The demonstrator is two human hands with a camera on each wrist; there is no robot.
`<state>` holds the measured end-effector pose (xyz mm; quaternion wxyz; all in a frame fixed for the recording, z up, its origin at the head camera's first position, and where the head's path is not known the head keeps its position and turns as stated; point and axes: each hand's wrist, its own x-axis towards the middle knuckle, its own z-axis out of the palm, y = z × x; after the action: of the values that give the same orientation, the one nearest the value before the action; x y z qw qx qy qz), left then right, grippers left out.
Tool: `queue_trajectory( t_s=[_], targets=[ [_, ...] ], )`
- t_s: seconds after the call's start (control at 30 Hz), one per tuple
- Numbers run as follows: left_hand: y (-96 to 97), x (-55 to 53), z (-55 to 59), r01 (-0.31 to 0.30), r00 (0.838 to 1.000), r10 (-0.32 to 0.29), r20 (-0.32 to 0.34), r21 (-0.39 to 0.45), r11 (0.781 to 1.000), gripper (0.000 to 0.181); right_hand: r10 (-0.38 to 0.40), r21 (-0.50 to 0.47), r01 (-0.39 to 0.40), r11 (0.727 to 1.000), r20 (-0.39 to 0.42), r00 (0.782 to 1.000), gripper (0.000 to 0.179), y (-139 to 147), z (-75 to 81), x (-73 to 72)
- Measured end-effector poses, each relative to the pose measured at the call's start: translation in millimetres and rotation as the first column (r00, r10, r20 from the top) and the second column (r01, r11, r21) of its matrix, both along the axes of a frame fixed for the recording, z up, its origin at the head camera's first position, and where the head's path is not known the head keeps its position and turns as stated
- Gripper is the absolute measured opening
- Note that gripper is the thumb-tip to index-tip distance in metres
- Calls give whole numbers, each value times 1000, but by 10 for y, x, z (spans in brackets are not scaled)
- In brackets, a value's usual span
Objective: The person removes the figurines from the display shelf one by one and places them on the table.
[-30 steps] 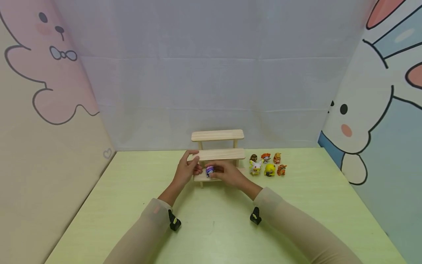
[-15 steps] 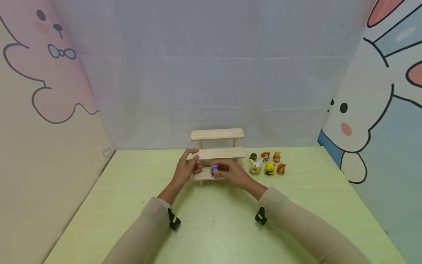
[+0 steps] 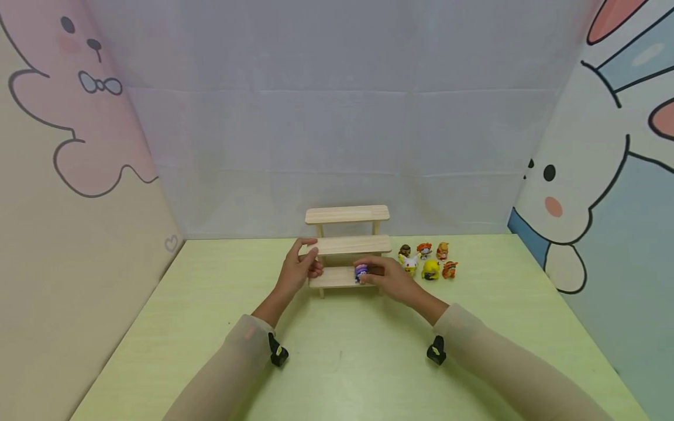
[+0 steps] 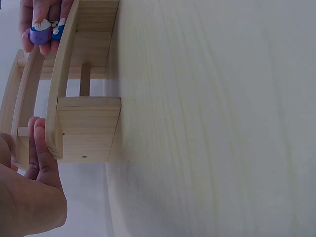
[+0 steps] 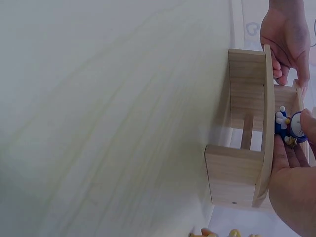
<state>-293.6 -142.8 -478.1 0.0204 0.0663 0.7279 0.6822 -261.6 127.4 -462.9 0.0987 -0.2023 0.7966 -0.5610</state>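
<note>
A three-tier wooden display stand (image 3: 353, 244) stands at the back of the table. My left hand (image 3: 296, 270) grips its left end, thumb and fingers around the end of the middle tier. Between the thumb and fingers of my right hand (image 3: 391, 279) is a small purple-and-blue figurine (image 3: 360, 273), held upright over the lowest tier (image 3: 337, 277), right of its middle. The right wrist view shows the figurine's blue body (image 5: 281, 124), white face and a yellow star; its base is right at the board.
Several small figurines stand in two rows right of the stand, among them a yellow one (image 3: 430, 270), an orange striped one (image 3: 450, 269) and a red-haired one (image 3: 424, 250). A white curtain (image 3: 337, 128) hangs behind the table (image 3: 337, 356); cartoon-printed panels flank both sides.
My right hand has moved to the right along the lowest tier with the figurine in its fingers. The left hand has stayed at the stand's left end.
</note>
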Motion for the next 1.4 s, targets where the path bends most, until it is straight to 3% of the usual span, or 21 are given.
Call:
queue_trajectory(
  t_s=[0.27,0.97,1.2,1.4],
  targets=[
    [19,29,35,-8,1000,8,6,-12,1000,40,-2,1,2,1000,-15,1000,35,224,-14,27],
    [11,22,18,-18,1000,18,-16,-27,999,38,-99,26,99,995,-19,995,41,786,-52,117],
    [9,31,34,-11,1000,11,-4,-24,1000,40,-93,31,94,995,-38,995,43,907,-102,137],
    [7,36,39,-14,1000,13,-3,-31,999,40,-87,43,87,995,-8,996,42,972,-153,152]
  ],
)
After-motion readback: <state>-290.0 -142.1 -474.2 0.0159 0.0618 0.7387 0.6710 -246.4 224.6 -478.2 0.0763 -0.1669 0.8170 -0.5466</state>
